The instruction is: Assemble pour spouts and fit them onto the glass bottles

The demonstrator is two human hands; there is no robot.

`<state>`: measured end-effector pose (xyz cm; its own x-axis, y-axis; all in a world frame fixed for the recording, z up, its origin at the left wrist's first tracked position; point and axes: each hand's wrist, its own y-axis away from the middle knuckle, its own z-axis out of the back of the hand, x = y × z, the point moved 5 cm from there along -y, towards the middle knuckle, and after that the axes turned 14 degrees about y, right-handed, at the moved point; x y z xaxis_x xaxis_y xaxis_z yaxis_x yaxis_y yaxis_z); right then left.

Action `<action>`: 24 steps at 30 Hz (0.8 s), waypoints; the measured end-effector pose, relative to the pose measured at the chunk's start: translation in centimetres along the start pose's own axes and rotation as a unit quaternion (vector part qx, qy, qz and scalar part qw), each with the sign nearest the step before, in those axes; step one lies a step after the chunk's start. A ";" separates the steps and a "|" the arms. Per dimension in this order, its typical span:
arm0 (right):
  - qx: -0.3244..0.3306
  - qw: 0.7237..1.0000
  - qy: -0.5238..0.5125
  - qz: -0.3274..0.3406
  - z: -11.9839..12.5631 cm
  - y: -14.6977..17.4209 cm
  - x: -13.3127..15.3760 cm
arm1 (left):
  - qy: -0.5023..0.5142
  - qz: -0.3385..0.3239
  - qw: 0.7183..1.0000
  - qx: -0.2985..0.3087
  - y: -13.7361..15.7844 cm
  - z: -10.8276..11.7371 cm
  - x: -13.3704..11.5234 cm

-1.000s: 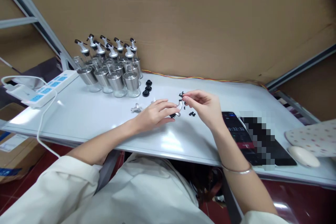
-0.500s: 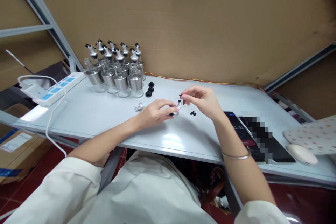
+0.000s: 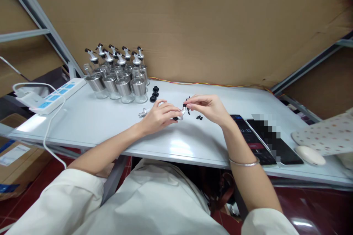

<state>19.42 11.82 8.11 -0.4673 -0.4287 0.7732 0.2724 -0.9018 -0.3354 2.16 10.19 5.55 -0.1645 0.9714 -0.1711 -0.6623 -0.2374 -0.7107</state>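
The person's left hand (image 3: 160,117) lies low over the table (image 3: 110,128), its fingers curved around a silver spout (image 3: 183,109), whose upturned, black-tipped end pokes out beyond the fingertips toward the other hand. The right hand (image 3: 211,109), facing it from just beside the spout, pinches a small black piece (image 3: 189,111) between thumb and forefinger, right at that tip; whether the piece touches the spout is too small to tell. Just below the right hand's fingers, a few tiny black parts (image 3: 199,117) lie clustered on the table. Another silver fitting (image 3: 142,113) sits just left of the left hand, partly hidden by it, and three black stoppers (image 3: 155,94) stand in a line beyond its knuckles. Farther off, beyond and to the left of both hands, glass bottles (image 3: 124,87) with metal sleeves are grouped close together, the front ones showing bare glass necks and those behind topped with silver pourers (image 3: 120,58). A white power strip (image 3: 59,95) lies well left of the left hand. Beside the right forearm, which wears a bracelet (image 3: 245,163), rests a phone (image 3: 255,139) with its screen lit.
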 end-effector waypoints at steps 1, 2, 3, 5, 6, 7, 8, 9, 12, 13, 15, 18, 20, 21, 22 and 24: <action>0.007 1.000 0.000 0.003 -0.1 0.0 0.1 | 0.001 0.005 1.000 0.005 0.0 -0.1 0.0; 0.012 1.000 0.001 0.005 -0.1 0.1 0.1 | 0.003 0.006 1.000 0.008 0.0 -0.1 0.0; 0.017 1.000 0.001 0.008 -0.1 0.1 0.2 | 0.004 0.005 1.000 0.009 0.0 -0.1 0.0; 0.029 1.000 0.001 0.011 -0.1 0.1 0.3 | 0.003 0.000 1.000 0.011 -0.1 -0.1 -0.1; 0.036 0.999 0.001 0.013 -0.1 0.2 0.3 | -0.002 -0.001 1.000 0.011 -0.1 0.0 -0.1; 0.044 0.999 0.000 0.015 -0.1 0.2 0.2 | -0.009 0.000 1.000 0.012 -0.1 0.0 -0.1; 0.052 0.999 -0.002 0.016 -0.1 0.2 0.2 | -0.017 0.002 1.000 0.013 -0.1 0.0 -0.1; 0.059 0.998 -0.003 0.016 -0.1 0.2 0.1 | -0.025 0.003 1.000 0.014 -0.1 0.0 -0.1; 0.075 0.997 -0.004 0.017 -0.2 0.1 -0.1 | -0.036 -0.001 0.999 0.019 0.0 0.0 0.1; 0.078 0.997 -0.003 0.017 -0.3 0.1 -0.1 | -0.035 -0.001 0.999 0.023 0.0 0.0 0.1; 0.081 0.997 -0.002 0.012 -0.4 0.1 -0.2 | -0.033 0.003 0.999 0.030 0.1 -0.2 0.2; 0.081 0.997 -0.002 -0.002 -0.5 0.2 -0.2 | -0.032 -0.004 0.999 0.023 0.1 -0.2 0.2; 0.076 0.997 0.001 -0.005 -0.5 0.2 -0.1 | -0.035 -0.014 0.999 0.015 0.0 0.0 0.1; 0.073 0.997 0.003 -0.003 -0.5 0.3 0.0 | -0.037 -0.016 0.999 0.012 0.0 0.0 0.0; 0.071 0.997 0.005 -0.002 -0.5 0.3 0.0 | -0.038 -0.016 0.999 0.009 0.0 0.1 0.1; 0.069 0.998 0.008 -0.001 -0.6 0.3 0.0 | -0.039 -0.009 0.999 0.011 -0.1 0.1 0.1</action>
<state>19.01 11.52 7.71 -0.4807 -0.4286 0.7650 0.3840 -0.8872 -0.2557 2.09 10.35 5.65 -0.2079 0.9726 -0.1041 -0.6817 -0.2203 -0.6977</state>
